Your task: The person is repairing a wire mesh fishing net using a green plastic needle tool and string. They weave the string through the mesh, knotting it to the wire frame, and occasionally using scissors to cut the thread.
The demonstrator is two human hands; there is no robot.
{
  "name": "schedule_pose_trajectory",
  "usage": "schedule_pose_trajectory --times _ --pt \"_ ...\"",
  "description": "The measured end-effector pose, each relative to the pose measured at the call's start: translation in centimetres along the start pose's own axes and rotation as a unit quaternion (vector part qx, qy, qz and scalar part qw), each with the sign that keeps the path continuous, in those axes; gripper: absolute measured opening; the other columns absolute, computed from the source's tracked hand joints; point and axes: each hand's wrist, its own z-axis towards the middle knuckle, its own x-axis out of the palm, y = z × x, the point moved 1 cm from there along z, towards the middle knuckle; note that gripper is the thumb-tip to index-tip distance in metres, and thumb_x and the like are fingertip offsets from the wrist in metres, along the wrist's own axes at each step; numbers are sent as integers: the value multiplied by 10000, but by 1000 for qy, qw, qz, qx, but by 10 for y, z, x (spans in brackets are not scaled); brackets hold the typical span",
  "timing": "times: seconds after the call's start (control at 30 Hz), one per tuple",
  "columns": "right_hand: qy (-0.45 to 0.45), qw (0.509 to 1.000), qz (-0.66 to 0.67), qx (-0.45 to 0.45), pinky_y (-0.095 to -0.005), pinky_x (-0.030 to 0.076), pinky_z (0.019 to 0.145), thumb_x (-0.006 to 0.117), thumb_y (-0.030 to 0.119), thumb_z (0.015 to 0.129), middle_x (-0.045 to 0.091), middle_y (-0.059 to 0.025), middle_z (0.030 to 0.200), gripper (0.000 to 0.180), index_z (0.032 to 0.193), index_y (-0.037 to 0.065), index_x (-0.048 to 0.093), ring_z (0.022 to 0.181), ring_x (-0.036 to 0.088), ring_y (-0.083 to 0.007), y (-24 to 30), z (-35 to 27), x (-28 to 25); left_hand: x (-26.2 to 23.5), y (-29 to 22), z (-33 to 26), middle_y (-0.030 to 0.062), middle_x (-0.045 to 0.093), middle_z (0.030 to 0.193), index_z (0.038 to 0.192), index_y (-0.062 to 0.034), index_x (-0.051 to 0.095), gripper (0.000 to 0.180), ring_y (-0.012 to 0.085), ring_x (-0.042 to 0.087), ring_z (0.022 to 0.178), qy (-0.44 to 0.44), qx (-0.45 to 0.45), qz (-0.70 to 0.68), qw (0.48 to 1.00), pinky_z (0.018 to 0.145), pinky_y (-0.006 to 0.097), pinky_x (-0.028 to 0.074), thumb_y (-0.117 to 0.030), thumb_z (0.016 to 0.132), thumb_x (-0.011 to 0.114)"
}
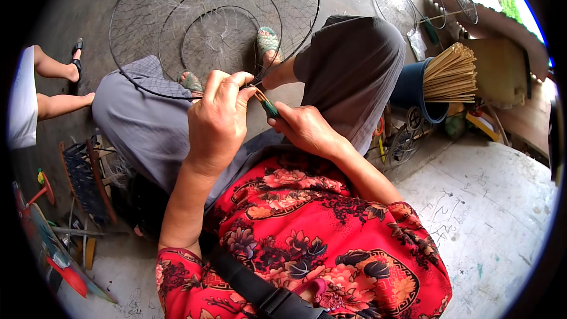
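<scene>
Two hands on the job, both closed. Left hand [217, 119] pinches a thin strand or mesh edge between thumb and fingertips; exact contents too small to tell. Right hand [304, 129] grips a green netting needle [267, 105], tip pointing up-left, just beside the left thumb. Wire-hoop net [212, 29] lies on the floor ahead; near rim is pinned under both sandalled feet [267, 44].

My read on doing this step well:
- keep feet on the hoop so the rim can't rotate
- hold the left pinch tight, close to the needle tip, so the mesh stays taut
- pass the needle in short strokes, pull snug along the wire, no slack loops
- risk: fine netting snagging on the needle.

Bundle of bamboo sticks [452, 71] in a blue bucket [413, 85] sits well apart, right.
</scene>
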Motion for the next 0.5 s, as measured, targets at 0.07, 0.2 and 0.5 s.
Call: schedule_pose_trajectory --times 0.07,0.2,0.5 --pt "-8 1000 9 -11 -476 441 534 636 191 965 551 -216 654 220 925 32 491 640 578 -447 -2 3 2 0 0 0 87 591 882 1057 -58 631 171 303 653 708 -3 2 -6 1000 585 408 500 -75 897 690" --pt "8 1000 -6 8 -454 480 552 634 193 967 594 -187 670 204 942 31 512 649 622 -414 -7 6 3 2 1 2 89 596 880 1053 -54 635 169 305 652 705 -5 2 -9 1000 584 408 501 -75 895 692" --pt "-6 999 51 18 -481 490 580 642 259 966 593 -183 677 244 979 51 516 671 626 -412 -21 14 8 5 2 1 99 600 877 1089 -55 621 208 318 652 711 5 -21 -24 999 589 412 504 -73 895 693"
